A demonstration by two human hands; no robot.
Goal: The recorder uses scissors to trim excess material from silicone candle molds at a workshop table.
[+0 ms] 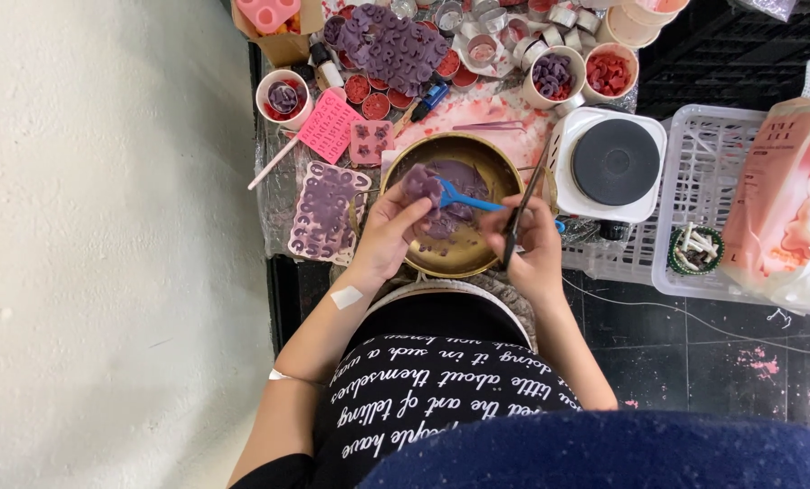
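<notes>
A brass-coloured pan (pixel 500 161) with purple wax in it sits between my knees. My left hand (pixel 389 231) holds a lump of purple wax (pixel 420 184) over the pan's left side. My right hand (pixel 529 244) grips a small blue spatula (pixel 467 201), its blade pointing left toward the lump, and also the pan's thin dark handle (pixel 525 204). A white plaster is stuck on my left wrist.
A small white hotplate (pixel 613 163) stands right of the pan, beside a white plastic basket (pixel 708 163) and a pink bag (pixel 790 208). Purple letter moulds (pixel 322 213), a pink mould (pixel 371 142), cups of red and purple wax pieces (pixel 553 77) and small tins crowd the far side. A pale wall lies to the left.
</notes>
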